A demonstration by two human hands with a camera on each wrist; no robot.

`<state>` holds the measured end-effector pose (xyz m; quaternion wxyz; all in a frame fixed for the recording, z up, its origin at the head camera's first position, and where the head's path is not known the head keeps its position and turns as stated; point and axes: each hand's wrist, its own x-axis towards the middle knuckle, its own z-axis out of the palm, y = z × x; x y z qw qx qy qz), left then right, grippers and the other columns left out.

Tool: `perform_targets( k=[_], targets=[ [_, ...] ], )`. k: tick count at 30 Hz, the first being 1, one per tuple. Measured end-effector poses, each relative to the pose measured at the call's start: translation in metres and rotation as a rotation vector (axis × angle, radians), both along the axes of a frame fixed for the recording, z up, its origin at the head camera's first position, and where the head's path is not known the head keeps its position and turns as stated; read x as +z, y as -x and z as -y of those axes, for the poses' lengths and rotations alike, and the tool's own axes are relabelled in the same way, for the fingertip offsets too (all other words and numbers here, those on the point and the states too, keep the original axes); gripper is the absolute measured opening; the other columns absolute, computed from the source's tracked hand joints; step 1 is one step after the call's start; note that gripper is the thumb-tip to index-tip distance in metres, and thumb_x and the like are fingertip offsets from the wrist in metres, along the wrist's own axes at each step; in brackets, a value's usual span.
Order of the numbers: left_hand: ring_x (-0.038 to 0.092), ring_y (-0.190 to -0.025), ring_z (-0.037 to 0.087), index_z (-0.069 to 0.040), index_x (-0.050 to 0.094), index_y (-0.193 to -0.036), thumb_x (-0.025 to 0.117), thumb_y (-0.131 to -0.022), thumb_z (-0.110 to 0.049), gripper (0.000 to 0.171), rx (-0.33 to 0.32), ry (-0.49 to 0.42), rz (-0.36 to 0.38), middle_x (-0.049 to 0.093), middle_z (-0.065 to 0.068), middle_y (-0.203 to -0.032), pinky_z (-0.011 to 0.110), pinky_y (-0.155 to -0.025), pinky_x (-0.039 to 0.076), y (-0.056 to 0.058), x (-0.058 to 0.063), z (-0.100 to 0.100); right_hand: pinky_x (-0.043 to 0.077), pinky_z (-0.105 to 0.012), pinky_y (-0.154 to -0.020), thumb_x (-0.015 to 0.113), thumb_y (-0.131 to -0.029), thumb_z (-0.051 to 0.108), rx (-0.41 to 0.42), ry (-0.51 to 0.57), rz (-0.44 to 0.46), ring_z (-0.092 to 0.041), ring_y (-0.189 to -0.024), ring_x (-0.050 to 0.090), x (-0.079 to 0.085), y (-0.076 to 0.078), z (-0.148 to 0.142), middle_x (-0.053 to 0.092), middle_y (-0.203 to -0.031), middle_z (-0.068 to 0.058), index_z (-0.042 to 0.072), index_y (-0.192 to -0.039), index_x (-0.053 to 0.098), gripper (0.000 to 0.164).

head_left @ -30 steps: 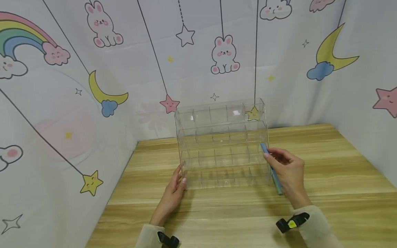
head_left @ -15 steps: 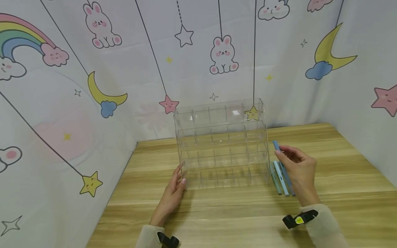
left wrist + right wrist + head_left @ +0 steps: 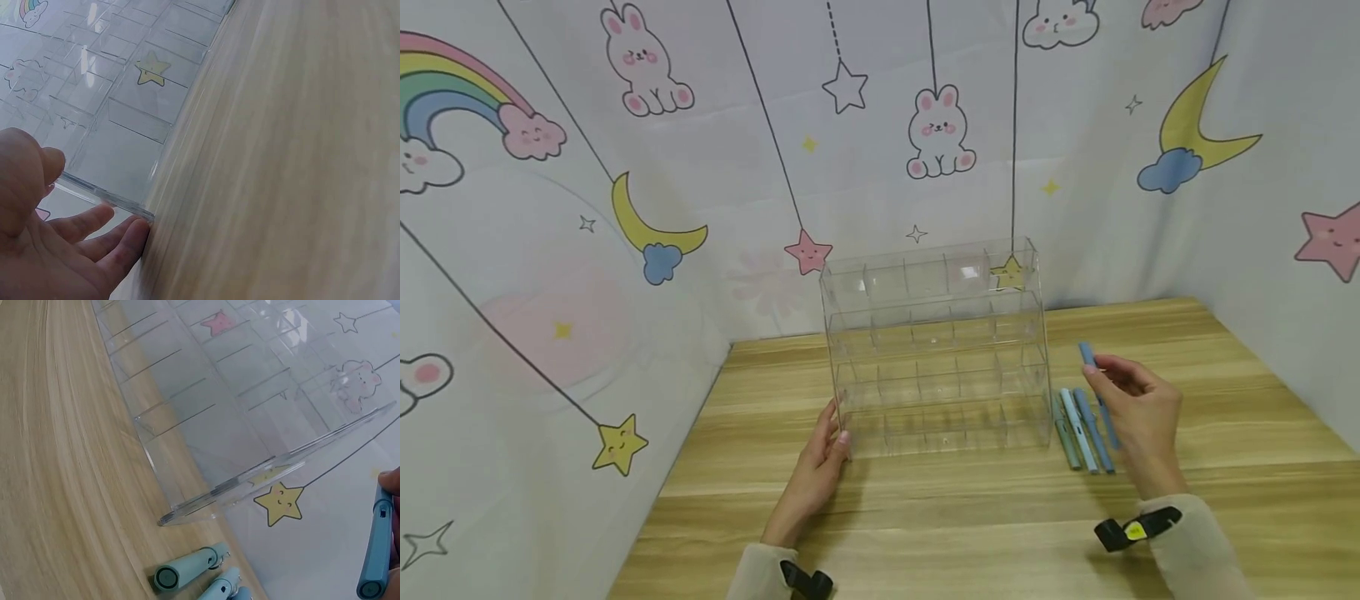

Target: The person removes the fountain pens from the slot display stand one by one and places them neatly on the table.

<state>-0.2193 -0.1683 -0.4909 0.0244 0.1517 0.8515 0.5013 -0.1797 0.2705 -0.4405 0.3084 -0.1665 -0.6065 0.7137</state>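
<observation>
A clear acrylic rack [image 3: 936, 350] with tiered compartments stands on the wooden table. My left hand [image 3: 816, 467] rests against its lower left side, thumb at the front; in the left wrist view, the fingertips [image 3: 139, 232] touch the bottom corner. To the right of the rack, my right hand [image 3: 1142, 412] pinches a blue pen [image 3: 1086, 354] between thumb and fingers. That pen [image 3: 375, 550] also shows at the right edge of the right wrist view. Beside the rack lie a green pen [image 3: 1067, 442], a light blue pen [image 3: 1079, 433] and a darker blue pen [image 3: 1095, 433], side by side.
The wooden table [image 3: 940, 525] reaches back to a white curtain [image 3: 872, 167] printed with rabbits, stars and moons. The curtain also closes in the left and right sides. Each wrist wears a black strap with a small camera.
My right hand has moved right, away from the rack's edge, still holding the blue pen. The pens lying on the table have come into view. The left hand stays in place.
</observation>
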Motion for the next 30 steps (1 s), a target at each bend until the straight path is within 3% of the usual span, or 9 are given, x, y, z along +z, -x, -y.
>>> perform_targets(
  k=[9, 17, 25, 30],
  targets=[
    [0.053, -0.147, 0.051, -0.016, 0.016, -0.173, 0.045, -0.118, -0.024, 0.063, -0.001, -0.019, 0.000, 0.042, 0.034, -0.166, 0.066, -0.118, 0.044, 0.000, -0.002, 0.002, 0.056, -0.011, -0.065, 0.094, -0.081, 0.005, -0.027, 0.053, 0.044, -0.001, -0.073, 0.072, -0.008, 0.004, -0.012, 0.079, -0.082, 0.012, 0.002, -0.105, 0.083, 0.027],
    [0.055, -0.145, 0.050, -0.021, 0.017, -0.173, 0.045, -0.117, -0.025, 0.063, -0.001, -0.014, -0.001, 0.044, 0.032, -0.165, 0.065, -0.116, 0.046, 0.000, -0.001, 0.002, 0.054, -0.010, -0.064, 0.093, -0.083, 0.007, -0.049, 0.020, 0.139, 0.001, -0.074, 0.070, -0.018, 0.005, -0.016, 0.077, -0.081, 0.016, 0.006, -0.106, 0.083, 0.025],
    [0.055, -0.145, 0.051, -0.021, 0.017, -0.174, 0.045, -0.118, -0.024, 0.063, -0.004, -0.006, -0.007, 0.044, 0.033, -0.165, 0.066, -0.116, 0.047, 0.001, -0.002, 0.002, 0.054, -0.010, -0.065, 0.095, -0.082, 0.010, -0.055, 0.025, 0.141, 0.002, -0.074, 0.070, -0.023, 0.004, -0.017, 0.077, -0.081, 0.017, 0.006, -0.106, 0.084, 0.026],
    [0.058, -0.143, 0.049, -0.021, 0.018, -0.173, 0.045, -0.117, -0.024, 0.062, -0.006, -0.009, -0.011, 0.045, 0.032, -0.165, 0.064, -0.114, 0.048, 0.001, -0.001, 0.002, 0.053, -0.010, -0.064, 0.094, -0.084, 0.012, -0.055, 0.031, 0.196, 0.002, -0.076, 0.068, -0.024, 0.002, -0.019, 0.075, -0.081, 0.018, 0.008, -0.106, 0.083, 0.025]
  ],
)
